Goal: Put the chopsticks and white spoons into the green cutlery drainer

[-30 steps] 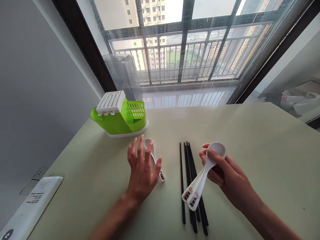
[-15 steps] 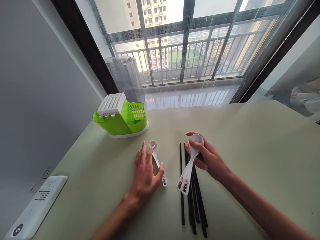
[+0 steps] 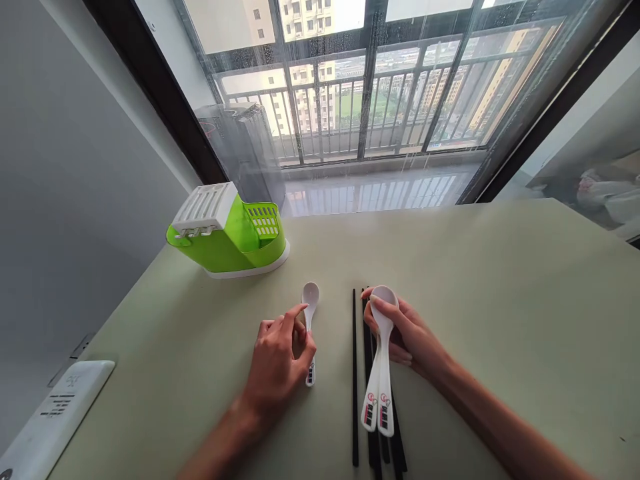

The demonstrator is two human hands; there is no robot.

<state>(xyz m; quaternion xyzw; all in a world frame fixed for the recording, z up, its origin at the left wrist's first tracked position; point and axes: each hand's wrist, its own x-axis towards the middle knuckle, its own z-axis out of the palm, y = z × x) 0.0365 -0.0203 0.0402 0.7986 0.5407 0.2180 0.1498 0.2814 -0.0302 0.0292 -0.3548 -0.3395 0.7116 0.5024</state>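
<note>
1. Left hand [image 3: 277, 357] fingers pinch the small white spoon [image 3: 310, 313] lying on the table [image 3: 500, 300].
2. Right hand [image 3: 407, 333] fingers grip two stacked white spoons [image 3: 379, 393] above the black chopsticks [image 3: 355, 373].

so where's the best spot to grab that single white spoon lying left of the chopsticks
Probably the thin handle, pinched from above across its two long edges. The single white spoon lies flat on the table, bowl toward the window, handle toward the person, so only a top-down pinch gets under it. The left hand is already on its middle; the chopsticks lie clear to the right.
</note>
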